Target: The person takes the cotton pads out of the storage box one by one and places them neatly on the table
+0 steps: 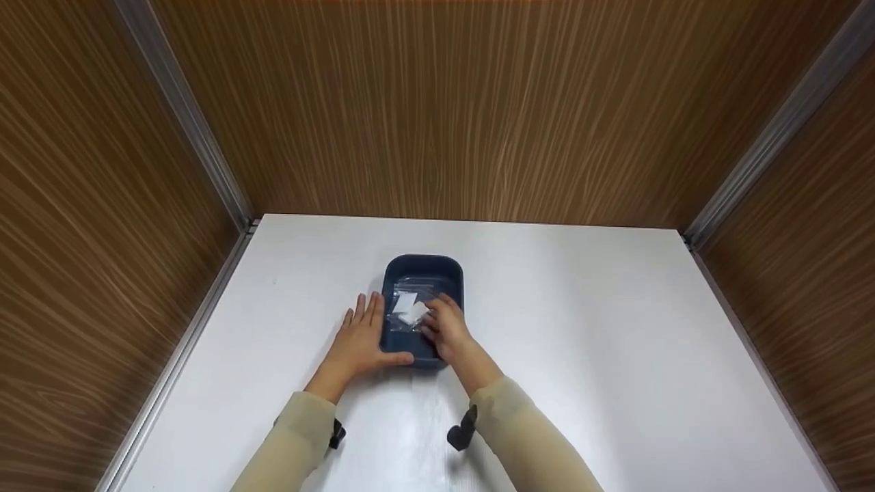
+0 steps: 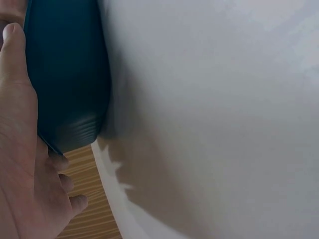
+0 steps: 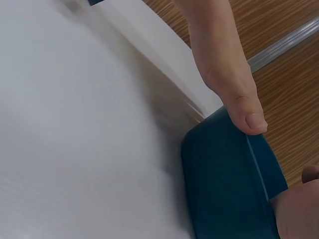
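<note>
A dark blue rectangular box (image 1: 423,258) stands on the white table, its long side running away from me. Inside lies a clear zip bag (image 1: 402,326) with white pieces (image 1: 405,302) in it. My left hand (image 1: 355,345) rests against the box's left side with fingers extended, the thumb over the near rim. In the left wrist view that thumb (image 2: 14,55) lies along the box's edge. Reaching into the box from the right, my right hand (image 1: 448,331) pinches the bag's right part with curled fingers. The right wrist view shows only a bit of that hand (image 3: 301,209).
The white table (image 1: 601,342) extends on both sides of the box. Wood-grain panels (image 1: 437,109) enclose it at the back, left and right, with metal rails (image 1: 205,130) at the corners. Black wrist straps (image 1: 463,430) sit by the sleeves.
</note>
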`<state>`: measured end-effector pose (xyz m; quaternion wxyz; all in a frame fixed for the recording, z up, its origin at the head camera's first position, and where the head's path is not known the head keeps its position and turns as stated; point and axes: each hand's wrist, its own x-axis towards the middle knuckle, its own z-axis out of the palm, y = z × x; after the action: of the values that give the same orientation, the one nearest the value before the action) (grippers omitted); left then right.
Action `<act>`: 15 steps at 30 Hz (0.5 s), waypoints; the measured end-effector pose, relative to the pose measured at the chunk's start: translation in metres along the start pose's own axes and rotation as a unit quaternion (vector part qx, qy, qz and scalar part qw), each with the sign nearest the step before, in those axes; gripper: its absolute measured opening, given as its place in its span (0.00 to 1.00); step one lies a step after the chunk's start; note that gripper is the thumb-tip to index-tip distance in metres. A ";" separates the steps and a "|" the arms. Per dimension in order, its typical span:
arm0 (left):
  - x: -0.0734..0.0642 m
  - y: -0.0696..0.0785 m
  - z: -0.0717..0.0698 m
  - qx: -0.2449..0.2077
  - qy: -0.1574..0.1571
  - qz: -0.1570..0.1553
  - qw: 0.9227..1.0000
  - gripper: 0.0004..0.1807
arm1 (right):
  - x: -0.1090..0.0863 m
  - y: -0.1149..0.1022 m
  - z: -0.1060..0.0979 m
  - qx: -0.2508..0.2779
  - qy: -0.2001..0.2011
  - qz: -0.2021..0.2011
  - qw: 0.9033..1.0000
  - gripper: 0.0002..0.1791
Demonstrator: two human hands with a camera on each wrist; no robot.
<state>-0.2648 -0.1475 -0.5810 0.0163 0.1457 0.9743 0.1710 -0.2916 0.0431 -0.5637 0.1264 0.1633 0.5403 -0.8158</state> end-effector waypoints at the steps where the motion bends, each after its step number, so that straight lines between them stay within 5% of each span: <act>1: 0.000 0.000 0.000 -0.002 0.001 0.001 1.000 0.78 | 0.000 0.000 0.000 0.010 0.000 0.000 1.000 0.41; 9: -0.003 0.000 -0.002 0.004 -0.003 0.000 1.000 0.79 | 0.001 0.001 -0.001 0.045 -0.013 0.019 0.999 0.48; 15: -0.004 -0.001 -0.002 0.004 0.005 0.008 1.000 0.78 | 0.000 0.003 0.000 0.024 -0.035 0.024 0.999 0.40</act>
<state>-0.2618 -0.1501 -0.5797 0.0097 0.1529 0.9738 0.1680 -0.2907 0.0422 -0.5665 0.1612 0.1505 0.5117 -0.8304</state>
